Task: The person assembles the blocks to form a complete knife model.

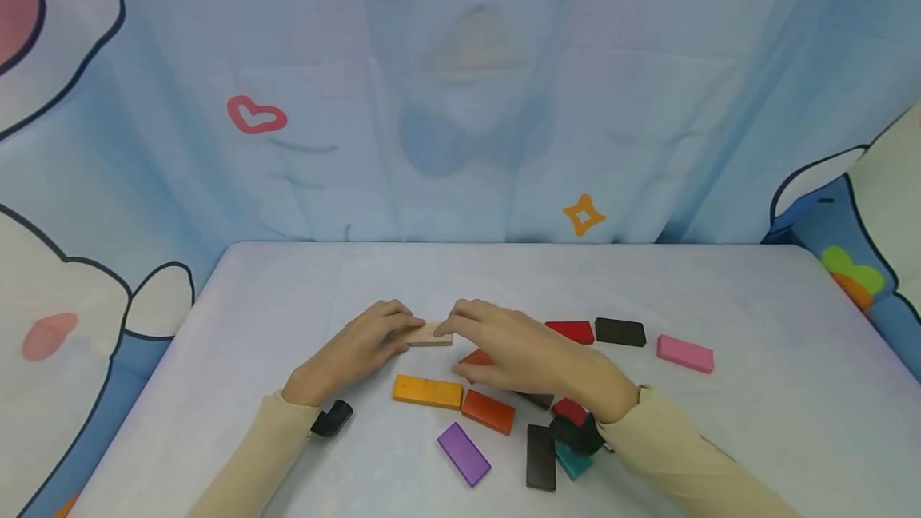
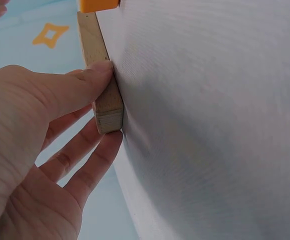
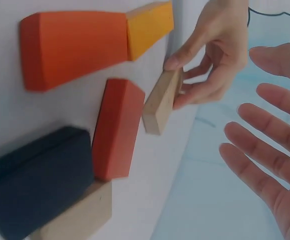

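A plain wooden block [image 1: 430, 336] lies flat on the white table. My left hand [image 1: 363, 346] pinches its left end, thumb on the near side and fingers behind, as the left wrist view of the same block [image 2: 92, 37] shows. Over the table to the right is my right hand [image 1: 514, 346], its fingers extended toward the block's other end. In the right wrist view the right hand [image 3: 280, 140] has spread fingers, apart from the block and holding nothing. A red-orange block [image 3: 117, 130] lies below it, partly hidden by the hand in the head view.
Nearer me lie a yellow block [image 1: 428, 392], an orange block [image 1: 488, 412], a purple block [image 1: 464, 454], a black block [image 1: 541, 458] and a teal block [image 1: 573, 462]. Beyond the right hand are red [image 1: 572, 332], black [image 1: 620, 332] and pink [image 1: 685, 353] blocks. A curtain hangs behind.
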Tool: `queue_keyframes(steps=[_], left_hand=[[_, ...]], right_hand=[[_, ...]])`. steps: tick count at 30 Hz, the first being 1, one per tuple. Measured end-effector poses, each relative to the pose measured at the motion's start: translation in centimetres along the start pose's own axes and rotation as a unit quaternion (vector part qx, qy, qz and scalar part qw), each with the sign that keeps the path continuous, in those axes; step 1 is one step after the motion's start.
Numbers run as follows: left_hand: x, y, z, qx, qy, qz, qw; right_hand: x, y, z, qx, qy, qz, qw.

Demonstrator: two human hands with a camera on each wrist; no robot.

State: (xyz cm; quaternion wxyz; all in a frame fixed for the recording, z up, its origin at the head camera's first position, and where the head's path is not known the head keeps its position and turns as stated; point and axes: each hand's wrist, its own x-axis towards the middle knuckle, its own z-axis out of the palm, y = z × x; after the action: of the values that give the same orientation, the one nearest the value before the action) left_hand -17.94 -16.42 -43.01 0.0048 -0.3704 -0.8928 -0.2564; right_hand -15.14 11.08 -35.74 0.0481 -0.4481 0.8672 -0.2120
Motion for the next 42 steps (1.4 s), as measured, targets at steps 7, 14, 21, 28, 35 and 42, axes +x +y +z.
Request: queue_keyframes(steps=[7, 14, 21, 28, 35, 42], left_hand=[[0.0, -0.1, 0.0, -0.016, 0.001, 0.004, 0.9999], [0.0, -0.2, 0.0, -0.005, 0.002, 0.006, 1.0], [0.0, -0.2, 0.0, -0.001, 0.0, 0.009, 1.0], [-0.1, -0.2, 0.0, 0.0, -0.003, 0.005, 1.0], [-0.1, -0.1, 0.0, -0.003, -0.001, 0.001, 1.0], [-0.1, -0.1, 0.0, 0.001, 0.001, -0.005, 1.0]], right_hand=[[1.9, -1.0, 1.7, 0.016, -0.062, 0.022, 0.998], [2.8, -1.4, 4.4, 0.017, -0.092, 0.036, 0.995], [3.1, -1.6, 5.8, -0.007, -0.093, 0.063, 0.994], [3.0, -1.5, 6.2, -0.015, -0.081, 0.053, 0.995], [2.3, -1.4, 5.8, 0.005, -0.066, 0.039, 0.997], [1.0, 0.0, 3.7, 0.008, -0.002, 0.032, 0.999]])
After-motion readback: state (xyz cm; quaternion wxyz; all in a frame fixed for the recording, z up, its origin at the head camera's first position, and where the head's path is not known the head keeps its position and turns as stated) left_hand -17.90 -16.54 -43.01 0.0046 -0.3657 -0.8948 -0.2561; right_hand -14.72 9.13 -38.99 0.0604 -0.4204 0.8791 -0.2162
